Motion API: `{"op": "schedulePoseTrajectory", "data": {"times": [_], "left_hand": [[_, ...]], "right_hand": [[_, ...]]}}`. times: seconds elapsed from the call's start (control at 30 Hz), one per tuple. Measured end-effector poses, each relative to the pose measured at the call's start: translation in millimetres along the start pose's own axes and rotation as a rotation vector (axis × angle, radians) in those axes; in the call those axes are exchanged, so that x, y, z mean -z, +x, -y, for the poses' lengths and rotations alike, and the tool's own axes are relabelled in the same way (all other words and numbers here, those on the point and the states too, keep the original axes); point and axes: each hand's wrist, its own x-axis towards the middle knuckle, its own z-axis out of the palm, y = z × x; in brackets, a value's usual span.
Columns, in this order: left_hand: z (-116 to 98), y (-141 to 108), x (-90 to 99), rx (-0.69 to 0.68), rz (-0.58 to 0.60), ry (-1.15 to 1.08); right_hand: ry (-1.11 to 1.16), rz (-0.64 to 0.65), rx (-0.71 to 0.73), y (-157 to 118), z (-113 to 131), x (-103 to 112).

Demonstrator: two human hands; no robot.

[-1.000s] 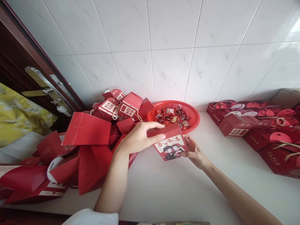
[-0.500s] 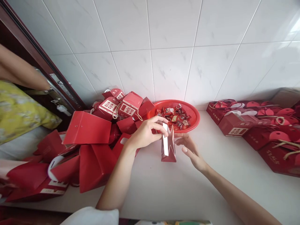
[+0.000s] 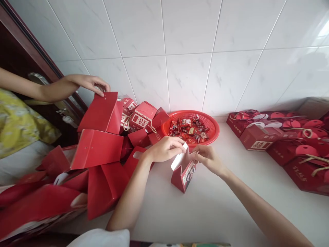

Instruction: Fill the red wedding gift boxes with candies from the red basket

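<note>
Left hand (image 3: 164,150): held over the top of the carton, fingers curled, with the fingertips pinched on its white-lined flap.
Right hand (image 3: 209,159): brought in from 3 o'clock, with the fingertips (image 3: 196,156) pressed to the carton's upper edge; the exact grip is partly hidden.
Small red carton (image 3: 183,176): held between both hands at the centre of the view, tilted, its lower corner seemingly resting on the white counter (image 3: 231,206). A cartoon couple is printed on its front, and the top is open.
Red plastic basket (image 3: 207,125): placed at 1 o'clock from the carton, against the white tile wall (image 3: 187,82), with wrapped sweets (image 3: 189,129) heaped inside.
Heap of flat red cartons (image 3: 99,149): spread from 9 to 11 o'clock.
Made-up red gift boxes (image 3: 259,137): ranked at 2 to 3 o'clock, with rope handles visible.
Co-worker's hand (image 3: 89,82): laid on a red flat carton (image 3: 99,111) at 10 o'clock.
Risk, carton: it could be tipped over, since it seems to be balanced on one corner.
Risk, flap: it could be creased or torn if pinched too hard.
Risk, heap: loose cartons could be slid toward the hands if the pile is disturbed from 10 o'clock.
</note>
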Motion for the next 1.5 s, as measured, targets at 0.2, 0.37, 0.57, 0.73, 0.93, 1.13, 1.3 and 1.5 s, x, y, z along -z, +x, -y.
{"op": "schedulePoseTrajectory", "data": {"times": [0.2, 0.37, 0.57, 0.73, 0.93, 1.13, 1.3, 1.5], "left_hand": [[0.2, -1.8, 1.4, -0.011, 0.023, -0.003], [-7.3, -1.0, -6.2, -0.053, -0.002, 0.015], [-3.5, -0.5, -8.5, 0.054, -0.038, 0.001], [5.8, 0.9, -4.2, 0.185, 0.013, -0.025], [2.3, -0.7, -1.1, 0.068, 0.096, -0.03], [7.3, 8.8, -0.5, -0.031, -0.106, -0.284], [27.1, 31.0, -3.3, 0.11, -0.218, -0.352], [55.9, 65.1, 3.6, 0.298, -0.118, -0.108]], "right_hand": [[-0.085, 0.046, -0.055, -2.5, 13.7, 9.8], [-0.223, 0.1, -0.031, 2.5, 24.0, 7.5], [-0.282, 0.073, -0.112, 4.2, 19.2, 4.1], [-0.189, 0.129, -0.108, 0.7, 15.4, 9.4], [-0.255, 0.041, 0.05, 26.6, 20.4, 48.9], [-0.829, -0.217, -0.15, 101.5, 6.2, 86.4], [-1.018, -0.05, -0.359, 143.7, -9.7, 76.9], [-1.069, 0.067, -0.432, 145.2, -21.8, 73.6]]}}
